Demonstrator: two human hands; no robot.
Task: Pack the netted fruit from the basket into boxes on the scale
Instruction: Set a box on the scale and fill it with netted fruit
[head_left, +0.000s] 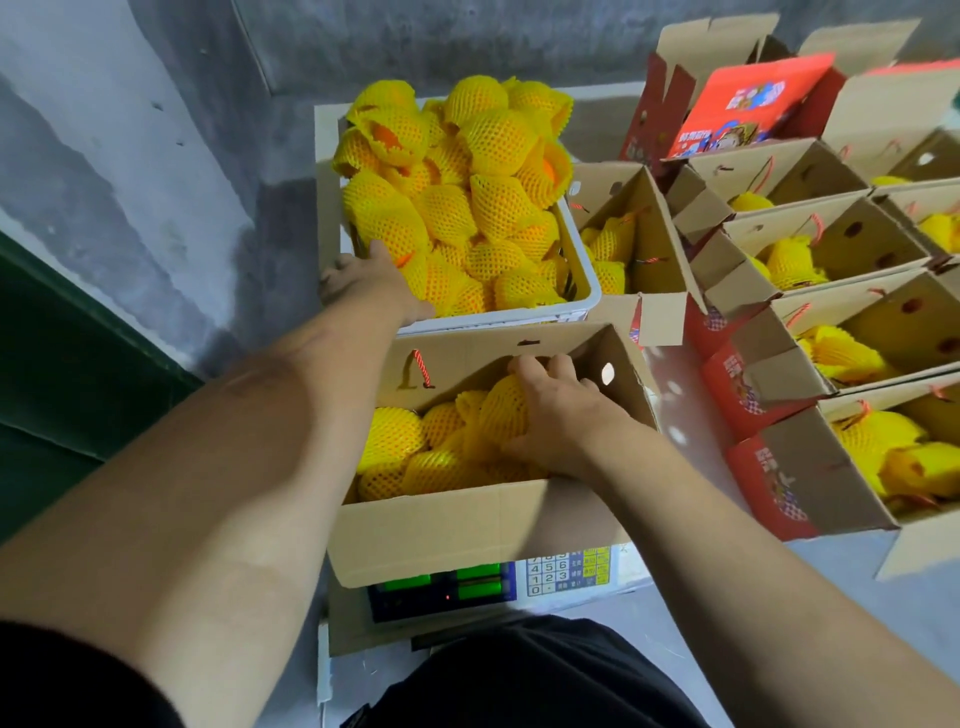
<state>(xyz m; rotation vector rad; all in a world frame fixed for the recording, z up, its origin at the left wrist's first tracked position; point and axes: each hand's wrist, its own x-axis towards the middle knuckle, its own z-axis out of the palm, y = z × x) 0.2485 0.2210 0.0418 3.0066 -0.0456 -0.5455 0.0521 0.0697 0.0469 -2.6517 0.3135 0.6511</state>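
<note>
Mid-packing, the right hand (558, 415) curls round a yellow foam-netted fruit (501, 413) inside the open brown cardboard box (467, 530) on the grey electronic scale (519, 579), while the left hand (371, 286) grasps another in the white plastic basket (582, 283) behind, which next probably needs lifting across.

The box (467, 530) sits on the scale (519, 582), with netted fruit (395, 436) inside it. Behind the box stands the basket (582, 280), heaped with more netted fruit. To the right lie rows of open filled boxes (831, 332), well apart from the wall (130, 182) on the left
</note>
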